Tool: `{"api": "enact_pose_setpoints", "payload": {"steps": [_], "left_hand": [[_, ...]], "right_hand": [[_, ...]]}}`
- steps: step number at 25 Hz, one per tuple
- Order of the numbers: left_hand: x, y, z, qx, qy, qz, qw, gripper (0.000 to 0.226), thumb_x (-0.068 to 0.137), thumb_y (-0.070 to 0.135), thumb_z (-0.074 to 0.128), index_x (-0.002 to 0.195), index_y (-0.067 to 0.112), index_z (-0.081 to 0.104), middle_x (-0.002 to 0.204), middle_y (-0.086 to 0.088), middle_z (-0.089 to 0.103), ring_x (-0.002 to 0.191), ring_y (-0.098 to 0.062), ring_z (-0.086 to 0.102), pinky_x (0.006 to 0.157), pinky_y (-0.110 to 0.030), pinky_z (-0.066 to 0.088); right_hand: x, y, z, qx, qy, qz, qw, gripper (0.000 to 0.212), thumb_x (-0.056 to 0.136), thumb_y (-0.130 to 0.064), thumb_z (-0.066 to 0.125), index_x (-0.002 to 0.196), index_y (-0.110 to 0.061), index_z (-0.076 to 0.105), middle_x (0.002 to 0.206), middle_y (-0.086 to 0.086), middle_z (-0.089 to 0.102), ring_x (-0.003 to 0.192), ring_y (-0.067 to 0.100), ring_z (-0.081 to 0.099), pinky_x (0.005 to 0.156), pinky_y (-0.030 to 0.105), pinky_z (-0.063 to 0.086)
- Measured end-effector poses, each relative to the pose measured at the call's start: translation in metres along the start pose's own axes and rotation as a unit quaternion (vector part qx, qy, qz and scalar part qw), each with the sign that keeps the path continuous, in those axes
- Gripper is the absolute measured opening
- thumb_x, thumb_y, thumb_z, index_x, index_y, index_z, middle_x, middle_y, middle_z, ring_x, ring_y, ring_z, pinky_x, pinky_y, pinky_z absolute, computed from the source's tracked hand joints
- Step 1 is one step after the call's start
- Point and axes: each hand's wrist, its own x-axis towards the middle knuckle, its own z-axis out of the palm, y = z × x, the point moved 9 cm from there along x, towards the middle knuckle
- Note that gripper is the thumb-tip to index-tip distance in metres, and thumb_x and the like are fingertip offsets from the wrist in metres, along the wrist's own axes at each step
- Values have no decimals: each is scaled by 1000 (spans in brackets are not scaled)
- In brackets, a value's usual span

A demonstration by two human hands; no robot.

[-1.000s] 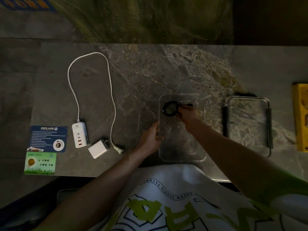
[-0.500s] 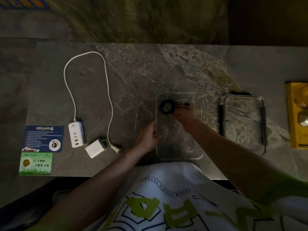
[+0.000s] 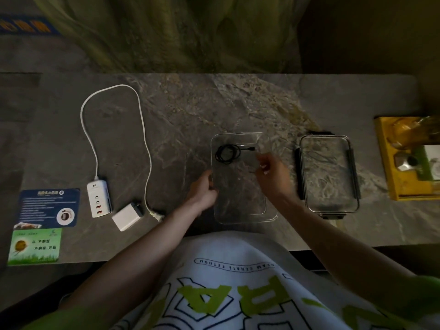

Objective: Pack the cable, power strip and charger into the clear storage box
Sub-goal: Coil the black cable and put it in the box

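The clear storage box [image 3: 245, 216] stands on the marble table in front of me. A coiled black cable [image 3: 227, 153] lies inside it at the far left corner. My left hand [image 3: 203, 190] grips the box's left wall. My right hand [image 3: 271, 173] hovers over the box's right side, fingers loosely curled and holding nothing, a little apart from the cable's plug end. The white power strip [image 3: 98, 198] with its long looped white cord [image 3: 142, 129] lies at the left. The white charger [image 3: 126, 219] rests beside it, near the cord's plug.
The box's clear lid [image 3: 328, 172] with dark clips lies to the right of the box. A yellow tray [image 3: 409, 158] with items sits at the far right. A blue card [image 3: 48, 207] and a green card [image 3: 34, 246] lie at the left front edge.
My right hand has let go of the black cable and drawn back to the right; the cable now lies loose in the box. My left hand stays on the box's left wall.
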Motion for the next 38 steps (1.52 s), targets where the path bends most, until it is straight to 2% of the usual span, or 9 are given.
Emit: {"api": "enact_pose_setpoints", "payload": {"steps": [3, 7, 12, 15, 19, 24, 31, 34, 38], "left_hand": [[-2, -1, 1, -35, 11, 1, 999, 51, 86, 7, 61, 131, 28, 46, 116, -2, 62, 110, -22, 58, 96, -42, 51], [-6, -6, -3, -65, 53, -9, 996, 49, 87, 3, 59, 131, 23, 47, 114, -3, 60, 108, -23, 56, 96, -43, 50], [-11, -27, -9, -139, 80, -41, 986, 38, 83, 3, 64, 108, 23, 44, 108, -6, 60, 102, -27, 60, 84, -49, 56], [-22, -41, -2, -178, 31, -74, 981, 48, 80, 1, 69, 115, 21, 43, 109, -6, 58, 98, -25, 62, 71, -40, 60], [-38, -63, 2, -142, -61, -113, 981, 46, 85, 25, 70, 123, 12, 47, 102, -5, 65, 84, -19, 68, 66, -30, 56], [-19, -63, -80, -78, 167, -47, 982, 66, 86, 39, 65, 141, 22, 32, 134, -7, 51, 113, -28, 57, 93, -42, 50], [5, -30, -96, -26, 183, 37, 982, 34, 94, 8, 55, 128, 7, 54, 126, -13, 60, 116, -29, 57, 99, -37, 45], [5, -39, -98, -19, 196, 38, 980, 24, 92, 7, 58, 115, 7, 61, 115, -13, 65, 107, -29, 61, 92, -36, 48], [-6, -58, -93, -9, 201, 27, 979, 13, 89, 12, 62, 102, 12, 64, 97, -8, 66, 95, -26, 64, 85, -36, 52]], "right_hand": [[-28, 14, -13, -128, 7, -42, 991, 44, 82, -17, 65, 123, -12, 51, 120, 15, 51, 106, 33, 54, 85, 45, 51], [-57, 62, -4, -189, -84, 74, 976, 57, 83, -45, 66, 126, -13, 46, 122, 15, 55, 105, 36, 59, 82, 44, 53], [-76, 92, 17, 69, -143, 302, 940, 23, 94, -16, 58, 110, 0, 55, 67, 13, 65, 40, 14, 60, 39, 19, 44], [-56, 88, 4, 165, -46, 286, 943, 13, 90, -7, 64, 99, -1, 57, 67, 15, 63, 39, 12, 60, 42, 24, 53], [-32, 93, -12, 155, 51, 271, 949, 29, 81, -24, 75, 102, -6, 64, 74, 9, 68, 58, 17, 63, 70, 40, 60], [-42, 88, -11, 201, 80, 242, 946, 32, 82, -20, 73, 110, -8, 59, 94, 8, 66, 70, 17, 63, 66, 32, 54], [-76, 83, 24, 199, -96, 263, 939, 21, 82, 0, 70, 89, -6, 52, 80, 20, 65, 67, 30, 65, 59, 37, 54], [-63, 80, 8, 165, -46, 242, 955, 22, 76, 5, 73, 91, -1, 59, 65, 14, 62, 59, 26, 60, 65, 43, 55], [-34, 71, -11, 137, 13, 210, 968, 22, 75, -2, 70, 91, -18, 68, 81, 9, 72, 78, 28, 70, 80, 47, 59]]}}
